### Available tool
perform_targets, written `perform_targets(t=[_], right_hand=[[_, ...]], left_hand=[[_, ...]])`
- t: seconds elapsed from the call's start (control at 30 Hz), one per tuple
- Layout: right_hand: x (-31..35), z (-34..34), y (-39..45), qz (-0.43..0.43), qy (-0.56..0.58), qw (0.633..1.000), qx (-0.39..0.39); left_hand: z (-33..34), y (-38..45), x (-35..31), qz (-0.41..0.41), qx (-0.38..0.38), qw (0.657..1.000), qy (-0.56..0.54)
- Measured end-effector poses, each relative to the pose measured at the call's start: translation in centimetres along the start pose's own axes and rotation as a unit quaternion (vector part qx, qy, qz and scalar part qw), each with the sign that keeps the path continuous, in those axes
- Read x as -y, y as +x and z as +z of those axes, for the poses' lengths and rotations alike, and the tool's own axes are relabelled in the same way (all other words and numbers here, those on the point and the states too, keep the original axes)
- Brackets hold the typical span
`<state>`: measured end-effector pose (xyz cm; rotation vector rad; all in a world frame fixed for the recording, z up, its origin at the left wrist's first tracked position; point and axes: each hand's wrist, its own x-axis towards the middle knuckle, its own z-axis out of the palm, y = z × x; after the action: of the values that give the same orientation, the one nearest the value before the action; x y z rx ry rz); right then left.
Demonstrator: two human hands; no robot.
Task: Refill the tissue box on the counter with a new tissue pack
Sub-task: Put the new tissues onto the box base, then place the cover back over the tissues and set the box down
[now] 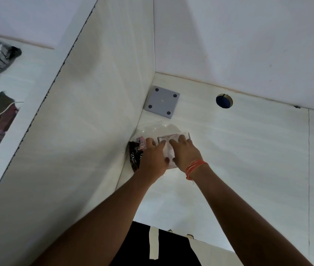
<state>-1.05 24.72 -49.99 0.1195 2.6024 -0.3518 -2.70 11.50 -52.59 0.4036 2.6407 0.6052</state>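
Tissue box [173,140] sits on the white counter [248,150] at frame centre, its long axis running toward upper right. My left hand [153,157] and right hand [184,152] press flat on white tissues [168,152] inside it, fingers spread. Dark wrapper [135,156] lies left.

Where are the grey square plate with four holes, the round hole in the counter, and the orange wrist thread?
Grey square plate [162,101]: head view, its flat middle.
Round hole [224,100]: head view, its dark blue centre.
Orange wrist thread [195,166]: head view, strands across the right wrist.
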Motion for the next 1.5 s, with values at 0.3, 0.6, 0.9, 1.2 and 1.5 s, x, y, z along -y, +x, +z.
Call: perform_targets(t=[0.3, 0.6, 0.9, 1.2, 1.5], right_hand=[[0.6, -0.6, 0.4, 0.010, -0.014, 0.999, 0.039], [-1.0, -6.3, 7.7, 0.142, 0.320, 0.922, -0.168], [-2.7, -3.9, 16.5, 0.175, 0.379, 0.904, -0.095], [-3.0, -7.4, 6.5, 0.180, 0.448, 0.855, -0.190], [-3.3, -2.0, -2.6, 0.214, 0.385, 0.886, -0.146]], left_hand=[[-0.5, 0.9, 0.0, -0.011, 0.036, 0.999, 0.014], [-5.3, 10.1, -2.5, -0.130, -0.125, 0.965, -0.191], [-5.7, 18.0, -1.4, -0.244, -0.031, 0.958, -0.145], [-6.5, 7.7, -3.4, -0.189, -0.231, 0.923, -0.244], [-2.3, -2.2, -3.2, -0.192, -0.163, 0.932, -0.262]])
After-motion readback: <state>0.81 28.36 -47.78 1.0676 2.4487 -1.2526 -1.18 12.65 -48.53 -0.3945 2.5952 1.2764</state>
